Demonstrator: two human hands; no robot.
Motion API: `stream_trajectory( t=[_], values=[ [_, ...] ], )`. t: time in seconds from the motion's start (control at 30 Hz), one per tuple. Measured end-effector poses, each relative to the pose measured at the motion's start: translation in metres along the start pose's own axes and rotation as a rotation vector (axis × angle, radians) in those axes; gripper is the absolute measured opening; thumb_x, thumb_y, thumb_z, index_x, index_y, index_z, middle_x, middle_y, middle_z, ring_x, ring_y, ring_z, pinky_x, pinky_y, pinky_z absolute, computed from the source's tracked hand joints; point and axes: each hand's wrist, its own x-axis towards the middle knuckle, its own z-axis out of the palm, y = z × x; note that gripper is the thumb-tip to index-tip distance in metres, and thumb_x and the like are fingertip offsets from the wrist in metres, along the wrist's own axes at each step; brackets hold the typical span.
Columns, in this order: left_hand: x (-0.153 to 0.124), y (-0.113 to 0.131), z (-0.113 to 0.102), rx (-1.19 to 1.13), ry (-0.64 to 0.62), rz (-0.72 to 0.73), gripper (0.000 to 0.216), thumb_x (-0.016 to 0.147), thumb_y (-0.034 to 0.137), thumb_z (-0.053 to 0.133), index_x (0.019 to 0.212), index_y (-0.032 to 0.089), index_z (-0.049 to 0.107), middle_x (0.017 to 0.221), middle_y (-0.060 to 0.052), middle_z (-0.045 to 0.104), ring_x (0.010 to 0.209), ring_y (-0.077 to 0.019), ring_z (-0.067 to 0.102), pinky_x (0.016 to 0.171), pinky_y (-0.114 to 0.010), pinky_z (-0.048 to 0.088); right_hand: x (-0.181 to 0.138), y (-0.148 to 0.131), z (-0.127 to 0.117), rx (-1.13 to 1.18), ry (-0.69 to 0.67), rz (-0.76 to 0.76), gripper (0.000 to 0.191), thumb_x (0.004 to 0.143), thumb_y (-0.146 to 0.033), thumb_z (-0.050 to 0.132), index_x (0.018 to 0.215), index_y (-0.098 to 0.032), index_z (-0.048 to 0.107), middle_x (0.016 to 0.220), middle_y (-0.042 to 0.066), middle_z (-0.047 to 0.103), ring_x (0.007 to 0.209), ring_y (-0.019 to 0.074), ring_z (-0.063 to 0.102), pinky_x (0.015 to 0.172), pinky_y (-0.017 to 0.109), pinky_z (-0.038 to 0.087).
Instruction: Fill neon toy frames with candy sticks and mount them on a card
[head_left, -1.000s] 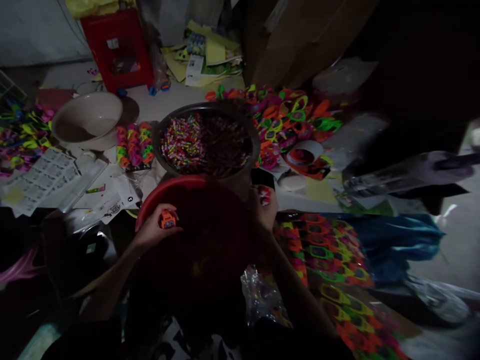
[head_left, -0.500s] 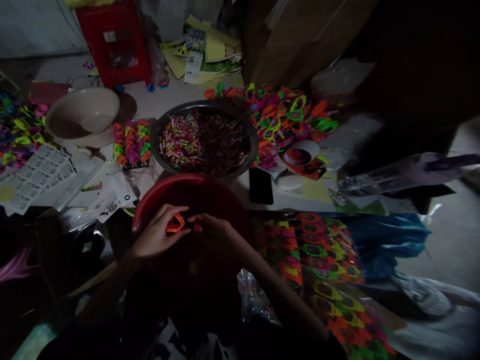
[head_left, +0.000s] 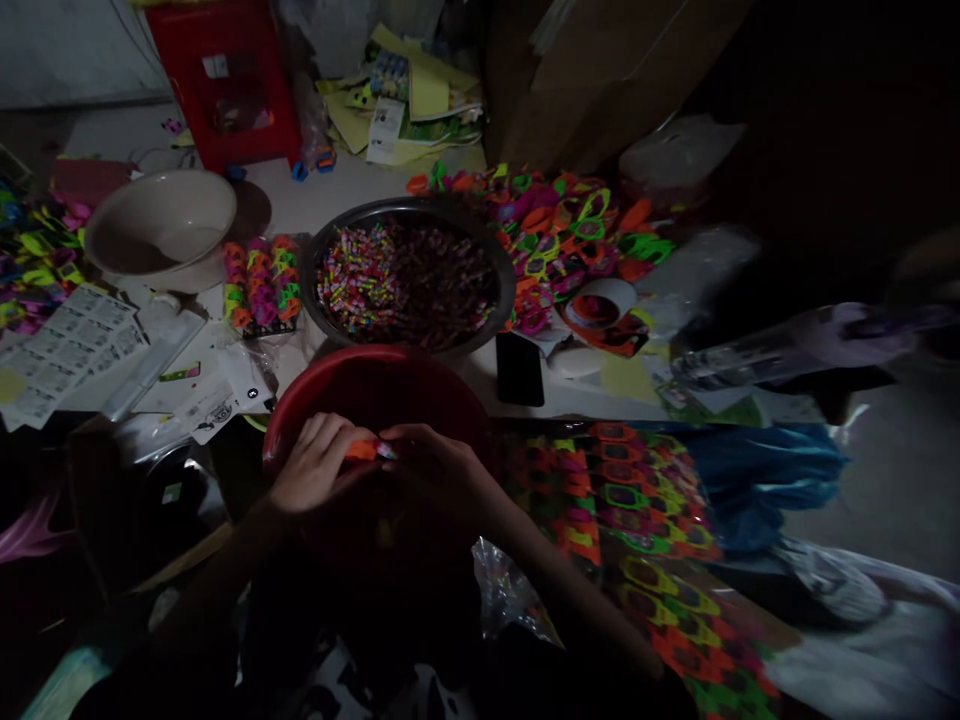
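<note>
My left hand (head_left: 319, 465) is closed around an orange plastic toy watch (head_left: 361, 450), whose band mostly hides behind the fingers. Pinched in my right hand (head_left: 442, 470) is a small shiny multicoloured piece (head_left: 385, 450) that looks like a wrapped candy; it meets the right end of the watch. Both hands are over a large red basin (head_left: 300, 400), its inside too dark to make out well. Just beyond it stands a wide metal bowl (head_left: 506, 290), filled with similar small pieces, bright on the left and dark brown on the right.
Loose toy watches (head_left: 592, 225) are heaped behind the bowl. Bagged watches (head_left: 622, 495) lie to the right of the basin. A phone (head_left: 520, 370), a beige bowl (head_left: 161, 265), printed cards (head_left: 67, 345) and a red stool (head_left: 281, 90) sit on the table (head_left: 360, 182).
My hands have come together. The small piece in my right hand now touches the orange watch, and my left fingers have curled further over the watch.
</note>
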Motion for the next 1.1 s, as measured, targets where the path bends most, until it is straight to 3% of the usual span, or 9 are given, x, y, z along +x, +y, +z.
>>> stream_trajectory(
  t=[0.27,0.4,0.57,0.87,1.1],
  values=[
    [0.002,-0.001,0.003,0.032,0.102,0.054,0.02,0.093,0.033,0.05,0.099,0.016,0.057,0.085,-0.004,0.06,0.08,-0.0178,0.051,0.072,-0.028,0.044,-0.001,-0.001,0.002,-0.108,0.068,0.012,0.022,0.088,-0.033,0.061,0.108,-0.023,0.06,0.098,0.004,0.071,0.084,0.0158,0.069,0.071,0.023,0.054],
    [0.002,0.0,-0.001,0.051,0.111,0.068,0.016,0.092,0.03,0.052,0.098,0.016,0.057,0.084,-0.004,0.06,0.079,-0.0179,0.051,0.073,-0.029,0.044,-0.001,-0.003,0.001,-0.165,0.067,-0.078,0.018,0.09,-0.029,0.058,0.105,-0.021,0.06,0.095,0.004,0.072,0.081,0.0143,0.069,0.069,0.021,0.054],
    [0.002,0.005,-0.005,0.084,0.124,0.096,0.011,0.092,0.026,0.053,0.097,0.017,0.057,0.085,-0.003,0.062,0.08,-0.017,0.052,0.074,-0.028,0.044,-0.002,-0.008,0.002,-0.395,0.098,-0.262,0.015,0.096,-0.024,0.048,0.099,-0.017,0.06,0.085,0.005,0.07,0.07,0.0115,0.067,0.06,0.019,0.049],
    [0.001,0.007,-0.003,0.148,0.155,0.136,0.008,0.091,0.023,0.054,0.092,0.016,0.057,0.083,-0.004,0.064,0.077,-0.0171,0.053,0.072,-0.028,0.043,-0.005,-0.01,0.005,-0.537,0.165,-0.303,0.014,0.097,-0.019,0.045,0.094,-0.017,0.058,0.076,0.002,0.068,0.067,0.0114,0.065,0.055,0.02,0.043],
    [0.006,0.006,-0.01,0.232,0.124,0.289,0.017,0.095,0.016,0.044,0.092,0.013,0.061,0.079,-0.004,0.065,0.079,-0.0177,0.055,0.074,-0.029,0.042,-0.004,-0.009,-0.002,-0.526,-0.039,-0.225,0.022,0.098,-0.023,0.04,0.086,-0.016,0.057,0.073,0.003,0.064,0.065,0.0108,0.062,0.057,0.02,0.039]
  ],
)
